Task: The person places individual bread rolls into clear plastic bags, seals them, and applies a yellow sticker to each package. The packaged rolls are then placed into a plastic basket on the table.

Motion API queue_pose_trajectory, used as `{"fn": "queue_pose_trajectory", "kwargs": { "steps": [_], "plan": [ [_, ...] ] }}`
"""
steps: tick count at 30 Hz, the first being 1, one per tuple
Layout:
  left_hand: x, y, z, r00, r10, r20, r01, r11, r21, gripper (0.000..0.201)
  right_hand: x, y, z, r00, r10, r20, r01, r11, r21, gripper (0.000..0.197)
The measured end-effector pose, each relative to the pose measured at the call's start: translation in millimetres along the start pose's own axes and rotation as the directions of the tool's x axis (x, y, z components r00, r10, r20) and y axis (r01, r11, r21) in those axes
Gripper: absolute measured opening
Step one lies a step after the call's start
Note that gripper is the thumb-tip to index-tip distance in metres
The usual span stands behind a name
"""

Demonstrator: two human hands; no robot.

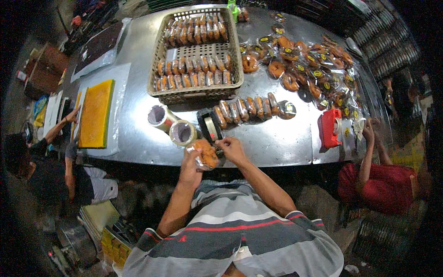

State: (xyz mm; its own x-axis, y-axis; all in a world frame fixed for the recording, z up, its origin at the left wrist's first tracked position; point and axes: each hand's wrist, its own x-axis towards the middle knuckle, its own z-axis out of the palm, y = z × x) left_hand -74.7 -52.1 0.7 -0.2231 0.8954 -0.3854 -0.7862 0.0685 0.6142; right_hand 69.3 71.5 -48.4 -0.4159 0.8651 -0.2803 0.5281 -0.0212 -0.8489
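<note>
My left hand is closed on a doughnut in a clear plastic bag, just over the table's near edge. Close beside it, my right hand has its thumb and fingertips pinched together at the near end of a black tape dispenser. What the pinch holds, if anything, is too small to make out. Two large rolls of clear tape stand left of the dispenser. Right of it, a row of bagged doughnuts stands on edge, with one labelled bag at the far end.
A plastic crate with rows of bagged doughnuts stands behind on the metal table. A pile of bagged doughnuts and a red tape dispenser lie right. At left, one person's hand touches a yellow slab; another person works at right.
</note>
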Motion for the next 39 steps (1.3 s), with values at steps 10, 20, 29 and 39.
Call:
{"fn": "queue_pose_trajectory", "kwargs": {
  "steps": [10, 20, 29, 39],
  "plan": [
    [9.2, 24.0, 16.6, 0.996, -0.077, 0.050, 0.067, 0.984, 0.164, 0.056, -19.3, 78.3, -27.8, 0.964, -0.213, 0.156, 0.247, 0.938, -0.245, 0.025],
    [33.3, -20.4, 68.4, 0.901, -0.329, 0.282, 0.179, 0.875, 0.449, 0.082, -38.8, -57.0, -131.1, 0.913, -0.255, 0.319, 0.210, 0.963, 0.167, 0.039],
    [74.6, -45.8, 93.4, 0.772, -0.583, 0.253, 0.559, 0.812, 0.167, 0.049, -29.5, 12.4, -166.7, 0.844, -0.536, 0.039, 0.534, 0.844, 0.036, 0.055],
    [191.6, -48.2, 186.7, 0.965, -0.171, 0.200, 0.006, 0.775, 0.632, 0.039, 94.0, 129.7, -261.3, 0.811, -0.525, -0.258, 0.164, 0.627, -0.762, 0.083]
  ]
}}
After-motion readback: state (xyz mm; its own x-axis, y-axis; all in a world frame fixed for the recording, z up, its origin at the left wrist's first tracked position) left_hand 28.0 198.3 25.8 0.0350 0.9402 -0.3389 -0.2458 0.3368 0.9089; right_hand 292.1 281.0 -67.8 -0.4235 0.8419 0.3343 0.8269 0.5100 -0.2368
